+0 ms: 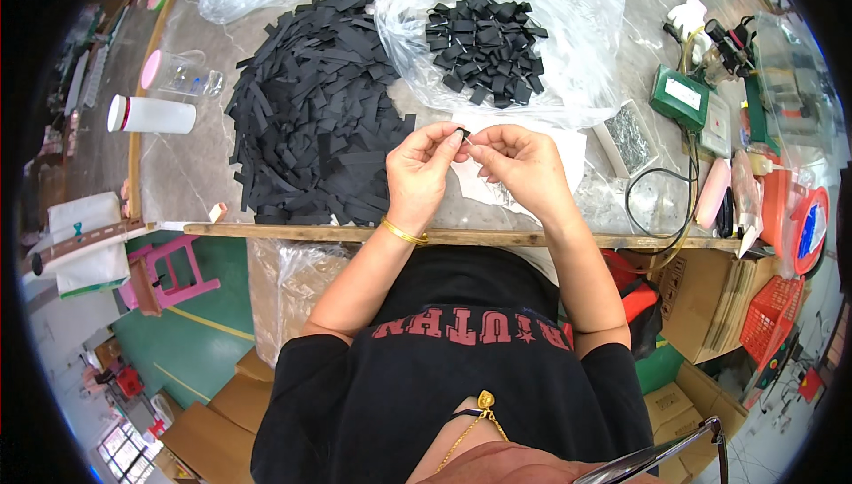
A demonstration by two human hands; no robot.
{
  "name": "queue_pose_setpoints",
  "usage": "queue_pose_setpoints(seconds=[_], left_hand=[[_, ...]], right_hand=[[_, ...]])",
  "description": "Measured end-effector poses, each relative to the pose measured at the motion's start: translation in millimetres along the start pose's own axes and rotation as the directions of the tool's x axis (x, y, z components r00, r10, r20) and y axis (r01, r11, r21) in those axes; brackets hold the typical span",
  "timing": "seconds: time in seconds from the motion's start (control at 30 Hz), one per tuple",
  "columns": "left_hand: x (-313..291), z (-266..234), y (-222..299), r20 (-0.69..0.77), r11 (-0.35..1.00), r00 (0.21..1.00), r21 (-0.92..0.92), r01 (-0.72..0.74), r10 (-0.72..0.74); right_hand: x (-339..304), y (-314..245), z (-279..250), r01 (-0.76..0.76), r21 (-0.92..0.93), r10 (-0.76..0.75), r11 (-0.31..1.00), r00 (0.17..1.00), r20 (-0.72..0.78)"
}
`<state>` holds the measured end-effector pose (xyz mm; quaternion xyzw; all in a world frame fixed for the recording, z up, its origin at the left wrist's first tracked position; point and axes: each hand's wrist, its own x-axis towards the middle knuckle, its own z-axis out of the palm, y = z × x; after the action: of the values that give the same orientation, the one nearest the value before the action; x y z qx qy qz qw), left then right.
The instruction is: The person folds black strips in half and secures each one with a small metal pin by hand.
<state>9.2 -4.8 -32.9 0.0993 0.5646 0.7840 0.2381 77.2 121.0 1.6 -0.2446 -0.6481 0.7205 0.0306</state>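
Above the table's near edge, my left hand (419, 173) pinches a small black fabric strip (462, 133) between thumb and forefinger. Its fingertips almost meet those of my right hand (528, 169), which is closed on a thin, light-coloured pin (469, 140) touching the strip. How the pin and strip join is too small to tell. A large heap of flat black strips (315, 111) lies just left of my hands. Beyond them, on a clear plastic sheet (581, 49), sits a smaller pile of folded black pieces (488, 49) with light bits of metal showing.
Right of my hands, a white box (612, 149) holds many small metal pieces (628, 136). White paper (568, 160) lies beneath my hands. Farther right are a green box (680, 96) and a black cable (628, 196). A white bottle (160, 116) and clear jar (182, 74) lie left.
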Motion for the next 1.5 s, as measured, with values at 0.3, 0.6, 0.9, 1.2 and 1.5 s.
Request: queue_pose_setpoints(seconds=[0.3,0.6,0.9,1.2,1.5], left_hand=[[-1,-5,1,0.039,0.991,0.998,0.118,-0.062,0.058],[2,-9,2,0.088,1.0,0.996,0.021,0.02,-0.022],[1,-9,3,0.099,0.999,0.995,0.046,0.014,-0.018],[0,-8,1,0.087,0.991,0.996,0.125,-0.037,0.026],[0,-7,4,0.191,0.864,0.957,0.418,-0.279,0.217]], right_hand=[[5,-1,-1,-0.055,-0.022,0.056,0.998,0.997,0.056],[7,-4,-7,-0.061,0.028,0.058,0.998,0.994,0.095],[11,0,-10,-0.073,0.114,0.057,0.991,0.989,0.139],[14,0,-11,-0.077,0.047,0.07,0.996,0.987,0.142],[15,-2,-12,-0.081,-0.008,0.081,0.997,0.987,0.142]])
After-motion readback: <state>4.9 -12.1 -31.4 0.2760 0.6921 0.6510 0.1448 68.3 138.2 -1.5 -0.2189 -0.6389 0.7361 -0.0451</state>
